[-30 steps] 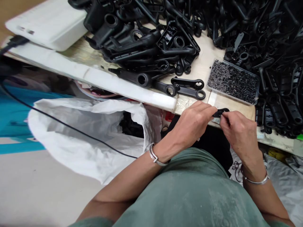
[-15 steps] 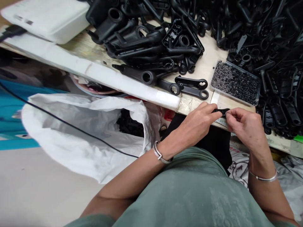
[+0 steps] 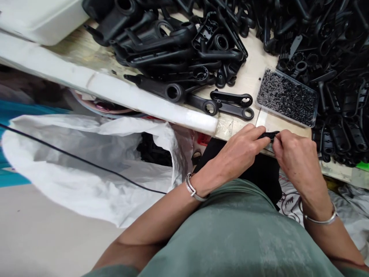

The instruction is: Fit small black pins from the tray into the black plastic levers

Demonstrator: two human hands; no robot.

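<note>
The left hand has kept its grip on the small black part, which sits between the two hands at the near edge of the surface. The change is in the right hand: half a second ago its fingers were spread more loosely; now they are curled together at the part's right end. I cannot tell whether they pinch the part or something smaller. The work on this part thus seems unfinished.

Just beyond the right hand, the clear tray of tiny dark pieces has stayed put, as have two long black parts beyond the left hand. Farther out, black pieces lie heaped.
</note>
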